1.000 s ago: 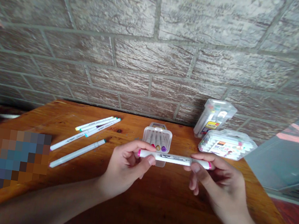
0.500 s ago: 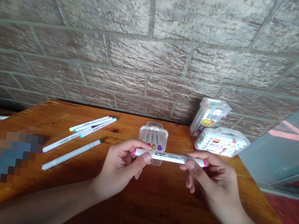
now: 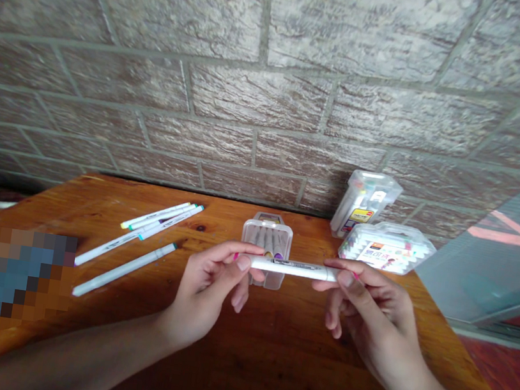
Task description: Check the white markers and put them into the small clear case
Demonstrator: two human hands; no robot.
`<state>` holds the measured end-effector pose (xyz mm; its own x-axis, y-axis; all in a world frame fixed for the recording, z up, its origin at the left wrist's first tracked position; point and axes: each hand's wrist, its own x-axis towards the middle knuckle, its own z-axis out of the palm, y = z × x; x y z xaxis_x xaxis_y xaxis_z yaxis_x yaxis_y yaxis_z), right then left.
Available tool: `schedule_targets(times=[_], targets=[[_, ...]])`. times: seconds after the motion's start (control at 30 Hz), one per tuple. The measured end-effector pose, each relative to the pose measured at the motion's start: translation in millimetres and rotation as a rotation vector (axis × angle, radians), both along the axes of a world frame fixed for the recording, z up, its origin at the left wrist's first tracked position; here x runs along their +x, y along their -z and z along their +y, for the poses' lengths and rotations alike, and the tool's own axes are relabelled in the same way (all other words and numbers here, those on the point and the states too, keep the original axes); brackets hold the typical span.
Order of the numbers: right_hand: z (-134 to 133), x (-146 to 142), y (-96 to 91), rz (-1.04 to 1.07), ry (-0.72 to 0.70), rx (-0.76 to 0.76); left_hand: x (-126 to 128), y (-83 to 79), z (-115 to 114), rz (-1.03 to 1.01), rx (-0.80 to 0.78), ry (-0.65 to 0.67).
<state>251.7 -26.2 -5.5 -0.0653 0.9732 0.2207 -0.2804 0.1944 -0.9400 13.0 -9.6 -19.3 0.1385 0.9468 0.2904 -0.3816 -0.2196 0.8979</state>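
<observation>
A white marker with pink ends [image 3: 291, 267] lies level between both hands, above the wooden table [image 3: 265, 363]. My left hand [image 3: 211, 285] pinches its left end between thumb and fingertips. My right hand [image 3: 367, 307] pinches the right end the same way, so both pink caps are mostly covered. Just behind the marker stands a small clear case [image 3: 266, 247] holding a few markers with coloured tips.
Several white markers [image 3: 137, 239] lie loose on the table at the left. Two clear marker boxes [image 3: 383, 235] sit at the back right against the brick wall [image 3: 276, 81]. A blurred patch covers the table's left edge. The table's right edge drops to a red floor.
Both hands have lifted the marker slightly and slid their fingers further over its pink ends. The view shifted a little to the right a second ago.
</observation>
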Motion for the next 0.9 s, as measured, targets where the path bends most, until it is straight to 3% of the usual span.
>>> schedule_targets(times=[0.9], targets=[[-2.1, 3.0, -2.5, 0.145, -0.084, -0.074, -2.9, 2.9, 2.8, -0.137, -0.010, 0.050]])
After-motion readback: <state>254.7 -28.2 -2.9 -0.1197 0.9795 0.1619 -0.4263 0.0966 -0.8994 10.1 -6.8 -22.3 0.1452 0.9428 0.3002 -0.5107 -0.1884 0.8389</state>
